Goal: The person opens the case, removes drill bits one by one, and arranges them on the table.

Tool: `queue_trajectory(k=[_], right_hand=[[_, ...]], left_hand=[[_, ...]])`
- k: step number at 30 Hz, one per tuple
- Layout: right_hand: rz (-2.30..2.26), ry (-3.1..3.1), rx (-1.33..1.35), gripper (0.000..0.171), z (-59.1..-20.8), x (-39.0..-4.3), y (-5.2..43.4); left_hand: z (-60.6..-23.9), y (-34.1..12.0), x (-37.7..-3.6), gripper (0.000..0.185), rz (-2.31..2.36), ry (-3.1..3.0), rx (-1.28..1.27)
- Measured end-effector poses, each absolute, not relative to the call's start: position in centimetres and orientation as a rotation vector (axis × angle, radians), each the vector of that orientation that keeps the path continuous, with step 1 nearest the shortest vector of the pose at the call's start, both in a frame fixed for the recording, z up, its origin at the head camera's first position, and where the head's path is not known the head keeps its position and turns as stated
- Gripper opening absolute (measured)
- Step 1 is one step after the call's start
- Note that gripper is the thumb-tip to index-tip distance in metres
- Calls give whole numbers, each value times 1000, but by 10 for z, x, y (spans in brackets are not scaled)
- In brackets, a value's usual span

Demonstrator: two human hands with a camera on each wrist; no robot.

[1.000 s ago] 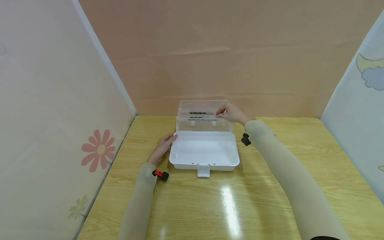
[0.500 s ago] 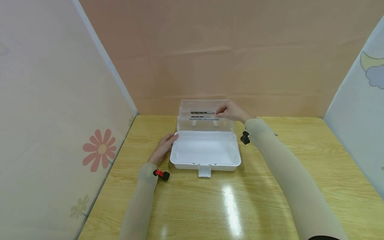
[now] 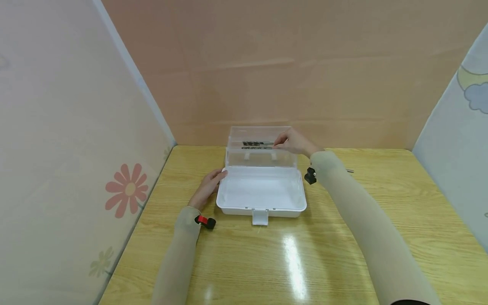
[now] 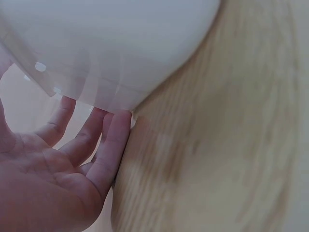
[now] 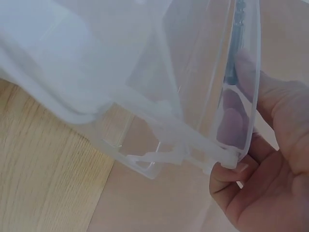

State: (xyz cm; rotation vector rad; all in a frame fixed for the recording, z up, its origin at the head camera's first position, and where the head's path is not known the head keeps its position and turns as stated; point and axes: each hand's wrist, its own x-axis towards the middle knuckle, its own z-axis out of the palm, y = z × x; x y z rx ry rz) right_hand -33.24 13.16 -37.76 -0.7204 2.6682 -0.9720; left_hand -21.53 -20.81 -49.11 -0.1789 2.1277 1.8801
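A white plastic box (image 3: 263, 190) lies opened on the table, its front latch (image 3: 260, 217) hanging down. Behind it stands a clear lid with a see-through tray (image 3: 261, 159). Several dark, spiral-fluted drill bits (image 3: 253, 143) lie crosswise in this tray. My left hand (image 3: 207, 186) grips the box's left side, thumb at the rim and fingertips against the outer wall in the left wrist view. At the tray's right end, my right hand (image 3: 293, 142) pinches the shank end of a drill bit (image 5: 234, 53); its other fingers curl under the tray edge.
A thin metal rod end (image 3: 350, 171) shows past the right sleeve, mostly hidden by it. The wooden table (image 3: 244, 262) runs back to a tan cloth wall (image 3: 244, 76), with pale printed walls at both sides.
Beneath my right fingers, the drill bits have shifted slightly in the tray, and the pale lower streak is gone. My left hand and the box stay almost where they were.
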Motion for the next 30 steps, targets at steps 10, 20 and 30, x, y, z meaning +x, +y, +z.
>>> queue_trajectory(k=[10,20,30], right_hand=[[-922,2672,-680,19,-377,-332,130],[-908,2672,-617,19,-379,-334,126],[-825,2699,-667,20,-377,-333,130]], left_hand=[[-494,-208,-216,80,1870,2121,-193],[-492,-210,-217,83,1852,2124,-208],[-490,-205,-216,75,1873,2119,-194]])
